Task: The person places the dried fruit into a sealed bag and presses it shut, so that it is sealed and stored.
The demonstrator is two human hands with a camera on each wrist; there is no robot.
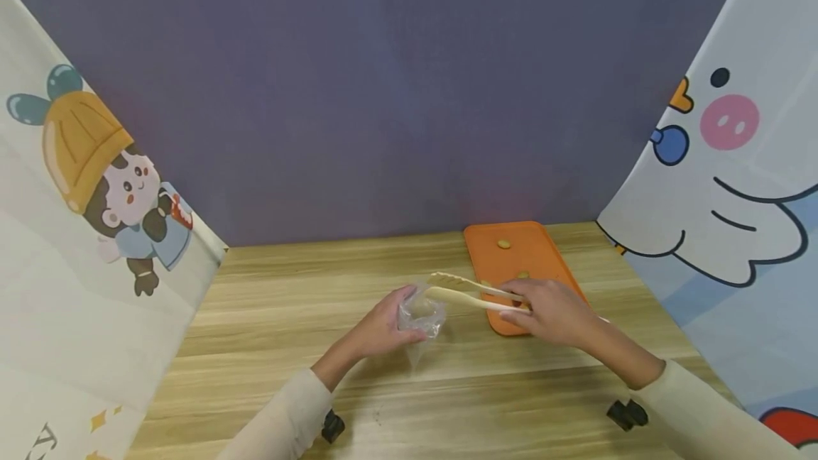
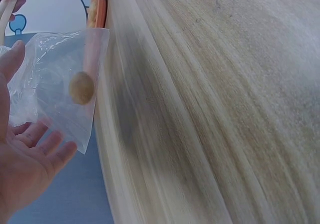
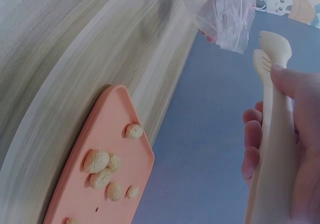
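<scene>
Left hand (image 1: 386,325): I'm clamping fingers on bag (image 1: 423,321), lower centre | right hand (image 1: 559,311): I'm clamping fingers on tongs (image 1: 479,302), right of it | best judged: steadying bag mouth wide, centring tips over it

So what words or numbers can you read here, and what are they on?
"Y", it looks like: on the white panel at the left in the head view; what comes before it is cut off at the picture's edge.
I can read nothing on the plastic bag, tongs or orange tray.
</scene>
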